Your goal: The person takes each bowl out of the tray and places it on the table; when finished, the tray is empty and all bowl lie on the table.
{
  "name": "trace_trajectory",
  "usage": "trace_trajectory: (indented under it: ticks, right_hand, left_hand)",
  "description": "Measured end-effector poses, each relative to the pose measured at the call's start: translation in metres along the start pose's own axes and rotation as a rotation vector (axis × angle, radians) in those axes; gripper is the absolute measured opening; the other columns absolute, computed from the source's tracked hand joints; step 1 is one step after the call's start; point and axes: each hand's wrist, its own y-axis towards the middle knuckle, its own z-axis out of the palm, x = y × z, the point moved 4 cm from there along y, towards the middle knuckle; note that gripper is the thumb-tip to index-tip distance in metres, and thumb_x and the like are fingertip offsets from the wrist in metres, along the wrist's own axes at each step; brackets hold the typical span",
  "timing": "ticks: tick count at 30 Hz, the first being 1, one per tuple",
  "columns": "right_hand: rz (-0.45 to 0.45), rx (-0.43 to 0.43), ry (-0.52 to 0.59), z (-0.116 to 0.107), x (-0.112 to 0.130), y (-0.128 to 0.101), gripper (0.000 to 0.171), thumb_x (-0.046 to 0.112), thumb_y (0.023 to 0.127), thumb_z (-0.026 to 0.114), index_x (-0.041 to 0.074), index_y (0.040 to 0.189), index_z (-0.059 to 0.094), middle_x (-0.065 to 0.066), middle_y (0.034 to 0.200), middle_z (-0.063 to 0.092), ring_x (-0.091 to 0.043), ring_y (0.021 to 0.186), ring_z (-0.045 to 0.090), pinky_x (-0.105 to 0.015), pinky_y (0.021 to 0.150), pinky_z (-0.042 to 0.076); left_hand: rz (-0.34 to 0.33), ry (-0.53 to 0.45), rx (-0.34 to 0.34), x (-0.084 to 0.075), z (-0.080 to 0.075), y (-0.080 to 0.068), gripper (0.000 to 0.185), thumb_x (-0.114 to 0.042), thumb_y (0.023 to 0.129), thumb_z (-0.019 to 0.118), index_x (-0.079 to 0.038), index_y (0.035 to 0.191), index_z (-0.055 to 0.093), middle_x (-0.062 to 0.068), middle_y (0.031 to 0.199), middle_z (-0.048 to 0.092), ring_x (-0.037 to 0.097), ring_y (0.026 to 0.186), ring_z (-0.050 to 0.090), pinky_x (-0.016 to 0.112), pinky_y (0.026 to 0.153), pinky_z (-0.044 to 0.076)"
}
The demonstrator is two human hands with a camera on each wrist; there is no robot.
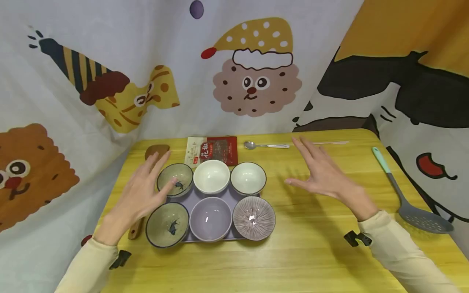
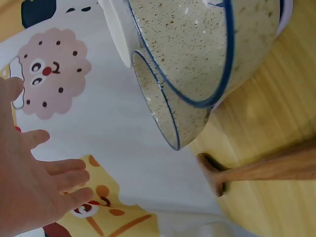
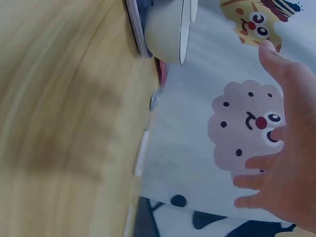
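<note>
While I inspected remotely, six round bowls [image 1: 211, 212], white, speckled, lilac and streaked, stood in two rows on a rectangular lilac tray [image 1: 229, 197]; bare left hand [image 1: 141, 191] and bare right hand [image 1: 322, 170] flanked them, raised, fingers straight, thumbs spread.

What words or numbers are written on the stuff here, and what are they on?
"花椒": big white characters on the red and cream packet at the back of the table.
The other print on that packet, on its cream side and small red label: too small and blurred to read.
I can make out no other words or numbers.
</note>
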Motion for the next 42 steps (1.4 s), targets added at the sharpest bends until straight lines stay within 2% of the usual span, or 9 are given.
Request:
trace_trajectory:
  ticks: [4, 9, 16, 21, 23, 28, 33, 37, 42]
  right_hand:
    - [0.004, -0.004, 0.145, 0.013, -0.001, 0.002, 0.121, 0.049, 0.076, 0.085, 0.018, 0.165, 0.008, -0.022, 0.167, 0.018, -0.049, 0.149, 0.024, -0.071, 0.116, 0.022]
    - [0.002, -0.009, 0.315, 0.03, 0.001, 0.004, 0.119, 0.04, 0.077, 0.088, 0.015, 0.164, 0.011, -0.019, 0.167, 0.019, -0.047, 0.151, 0.022, -0.07, 0.116, 0.021]
    - [-0.029, 0.0, 0.472, 0.06, 0.008, 0.009, 0.115, 0.03, 0.077, 0.088, 0.009, 0.163, 0.014, -0.025, 0.163, 0.026, -0.049, 0.142, 0.036, -0.067, 0.111, 0.034]
    - [-0.046, 0.02, 0.56, 0.078, 0.014, 0.014, 0.115, 0.023, 0.076, 0.09, 0.003, 0.161, 0.015, -0.027, 0.162, 0.025, -0.051, 0.14, 0.039, -0.063, 0.109, 0.04]
    - [-0.054, 0.026, 0.594, 0.084, 0.017, 0.017, 0.115, 0.021, 0.076, 0.09, 0.003, 0.161, 0.016, -0.027, 0.162, 0.026, -0.052, 0.138, 0.041, -0.063, 0.107, 0.041]
    - [-0.069, 0.058, 0.67, 0.098, 0.022, 0.023, 0.117, 0.018, 0.074, 0.092, 0.004, 0.161, 0.016, -0.029, 0.16, 0.029, -0.054, 0.136, 0.044, -0.062, 0.106, 0.043]
    - [-0.053, 0.114, 0.706, 0.109, 0.026, 0.028, 0.121, 0.019, 0.072, 0.093, 0.004, 0.162, 0.013, -0.028, 0.161, 0.026, -0.051, 0.137, 0.045, -0.057, 0.107, 0.045]
    - [-0.027, 0.152, 0.722, 0.116, 0.026, 0.031, 0.123, 0.02, 0.073, 0.093, 0.006, 0.162, 0.01, -0.027, 0.162, 0.024, -0.049, 0.138, 0.044, -0.054, 0.107, 0.046]
    - [-0.017, 0.198, 0.774, 0.12, 0.026, 0.034, 0.12, 0.017, 0.074, 0.091, 0.003, 0.162, 0.01, -0.027, 0.163, 0.023, -0.05, 0.138, 0.043, -0.056, 0.107, 0.045]
  left_hand:
    - [-0.058, -0.045, 0.018, 0.006, 0.004, -0.003, 0.077, -0.054, 0.102, 0.049, -0.032, 0.164, 0.01, 0.026, 0.165, 0.022, 0.056, 0.144, 0.029, 0.077, 0.108, 0.026]
    - [-0.113, -0.112, 0.041, 0.016, 0.009, -0.008, 0.078, -0.053, 0.103, 0.047, -0.028, 0.165, 0.007, 0.025, 0.165, 0.02, 0.054, 0.146, 0.027, 0.076, 0.109, 0.024]
    - [-0.167, -0.221, 0.02, 0.03, 0.018, -0.017, 0.079, -0.05, 0.104, 0.047, -0.021, 0.165, 0.007, 0.029, 0.163, 0.022, 0.056, 0.144, 0.028, 0.075, 0.11, 0.024]
    - [-0.199, -0.298, 0.044, 0.04, 0.029, -0.021, 0.084, -0.049, 0.104, 0.049, -0.013, 0.164, 0.004, 0.027, 0.166, 0.013, 0.055, 0.148, 0.02, 0.071, 0.115, 0.019]
    - [-0.218, -0.323, 0.061, 0.044, 0.033, -0.023, 0.086, -0.05, 0.104, 0.049, -0.01, 0.164, 0.002, 0.027, 0.166, 0.013, 0.054, 0.148, 0.022, 0.069, 0.116, 0.02]
    - [-0.273, -0.416, 0.133, 0.054, 0.044, -0.028, 0.089, -0.049, 0.105, 0.047, -0.002, 0.162, -0.002, 0.038, 0.159, 0.021, 0.058, 0.139, 0.035, 0.067, 0.11, 0.033]
    - [-0.316, -0.5, 0.175, 0.063, 0.054, -0.033, 0.09, -0.047, 0.105, 0.048, 0.0, 0.161, -0.005, 0.038, 0.158, 0.024, 0.056, 0.137, 0.04, 0.063, 0.106, 0.041]
    - [-0.318, -0.535, 0.184, 0.067, 0.061, -0.034, 0.09, -0.045, 0.105, 0.049, -0.001, 0.161, -0.005, 0.038, 0.157, 0.026, 0.056, 0.136, 0.042, 0.062, 0.106, 0.043]
    - [-0.3, -0.6, 0.194, 0.069, 0.067, -0.032, 0.092, -0.038, 0.103, 0.057, -0.001, 0.161, -0.004, 0.04, 0.155, 0.027, 0.056, 0.135, 0.043, 0.059, 0.104, 0.046]
